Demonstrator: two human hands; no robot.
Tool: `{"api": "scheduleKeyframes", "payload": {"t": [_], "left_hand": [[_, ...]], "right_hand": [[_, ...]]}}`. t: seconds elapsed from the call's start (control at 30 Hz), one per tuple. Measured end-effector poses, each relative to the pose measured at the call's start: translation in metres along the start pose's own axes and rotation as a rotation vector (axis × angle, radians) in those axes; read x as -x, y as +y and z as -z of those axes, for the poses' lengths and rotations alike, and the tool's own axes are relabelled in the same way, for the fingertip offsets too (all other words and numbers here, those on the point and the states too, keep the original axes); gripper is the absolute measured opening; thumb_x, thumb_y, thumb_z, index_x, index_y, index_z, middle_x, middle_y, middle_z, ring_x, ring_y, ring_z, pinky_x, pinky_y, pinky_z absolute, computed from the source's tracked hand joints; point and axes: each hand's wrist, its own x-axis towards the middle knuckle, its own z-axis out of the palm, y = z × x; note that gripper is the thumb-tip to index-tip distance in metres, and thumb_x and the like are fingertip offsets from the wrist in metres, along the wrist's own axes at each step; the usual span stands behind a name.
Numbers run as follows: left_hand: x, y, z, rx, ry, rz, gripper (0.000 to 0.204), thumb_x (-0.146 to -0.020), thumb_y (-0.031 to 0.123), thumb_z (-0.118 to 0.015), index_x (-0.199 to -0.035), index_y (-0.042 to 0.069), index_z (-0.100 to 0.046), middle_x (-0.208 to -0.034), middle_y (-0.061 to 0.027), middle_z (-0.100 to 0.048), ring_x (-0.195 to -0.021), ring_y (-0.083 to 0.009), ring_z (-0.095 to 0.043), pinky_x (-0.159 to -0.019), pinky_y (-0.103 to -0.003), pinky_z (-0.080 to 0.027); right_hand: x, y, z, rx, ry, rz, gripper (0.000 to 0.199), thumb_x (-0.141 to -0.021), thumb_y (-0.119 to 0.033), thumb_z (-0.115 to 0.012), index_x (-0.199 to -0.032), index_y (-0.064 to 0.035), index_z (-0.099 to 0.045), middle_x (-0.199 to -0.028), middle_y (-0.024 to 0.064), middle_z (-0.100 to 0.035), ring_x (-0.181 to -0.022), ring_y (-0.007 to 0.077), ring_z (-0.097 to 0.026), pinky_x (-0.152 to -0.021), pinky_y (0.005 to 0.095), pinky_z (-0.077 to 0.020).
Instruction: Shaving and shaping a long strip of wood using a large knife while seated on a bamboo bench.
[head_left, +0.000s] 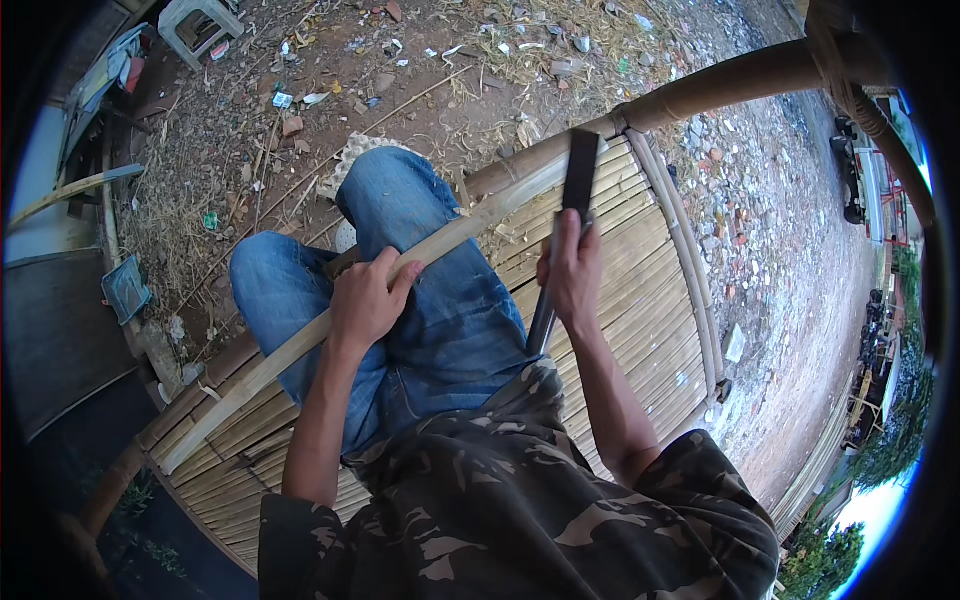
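Observation:
A long, flat strip of pale bamboo [458, 235] lies slantwise across my thighs, from the lower left up to the right. My left hand [365, 300] is closed around it above the knees, with the thumb on the upper side. In my right hand [573, 275], to the right of my legs, is a knife [580, 170] with a broad, dark, squared-off blade pointing away from me. Its long grey handle runs back under my fist to my waist. The blade stands apart from my left hand; whether it touches the strip's far end, I cannot tell.
I sit on a slatted bamboo bench [645, 300] framed by thick bamboo poles [700, 92]. Littered ground [330, 70] with stones, straw and scraps spreads beyond. A pale plastic stool [195, 28] stands far left, and a blue piece of netting or plastic [126, 290] lies near the left wall.

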Motion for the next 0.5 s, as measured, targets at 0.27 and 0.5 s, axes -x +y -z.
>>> {"api": "scheduleKeyframes", "payload": {"t": [0.27,0.5], "left_hand": [[-0.004,0.003,-0.001,0.057,-0.020,0.071,0.053,-0.095,0.050,-0.056,-0.070,0.003,-0.053,-0.056,-0.0211,-0.058,-0.060,-0.0432,-0.062,-0.053,-0.050,-0.046],[-0.001,0.001,-0.007,0.026,-0.007,0.067,0.054,-0.094,0.051,-0.056,-0.070,0.002,-0.054,-0.057,-0.0213,-0.059,-0.059,-0.0440,-0.062,-0.053,-0.051,-0.047]], "right_hand": [[-0.018,-0.047,0.029,-0.395,0.110,0.015,0.038,-0.103,-0.043,-0.043,-0.098,-0.0059,-0.047,-0.064,0.0020,-0.049,-0.049,0.0084,-0.050,-0.042,0.0249,-0.0425],[-0.008,-0.049,0.028,-0.257,-0.132,-0.233,0.035,-0.103,-0.041,-0.045,-0.099,-0.0065,-0.048,-0.064,0.0015,-0.049,-0.047,0.0095,-0.048,-0.042,0.0246,-0.0402]]}}
